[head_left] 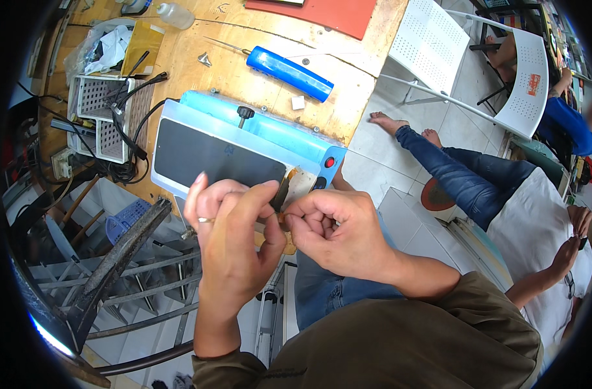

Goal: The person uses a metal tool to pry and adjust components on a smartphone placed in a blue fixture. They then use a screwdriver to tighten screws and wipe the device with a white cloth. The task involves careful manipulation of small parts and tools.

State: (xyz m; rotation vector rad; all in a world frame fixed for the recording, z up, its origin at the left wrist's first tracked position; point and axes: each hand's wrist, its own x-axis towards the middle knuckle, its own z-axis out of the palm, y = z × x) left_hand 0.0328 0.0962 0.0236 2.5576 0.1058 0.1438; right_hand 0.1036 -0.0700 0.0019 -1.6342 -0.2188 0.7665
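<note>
A phone screen (211,146) lies dark side up on a light blue machine (289,133) with a black knob and red button. At the screen's right end a dark and orange flex cable (283,185) hangs down between my hands. My left hand (234,243), a ring on one finger, is curled at the screen's lower edge, thumb and index closed on the cable. My right hand (335,233) is closed in a pinch at the cable's lower end; its exact fingertip contact is partly hidden.
A blue-handled pick (289,73), red mat (309,13), white baskets (112,136) and cables share the wooden bench (166,58). White chairs (432,45) stand at the right, where a person in a white shirt (532,233) and another in blue (561,123) sit.
</note>
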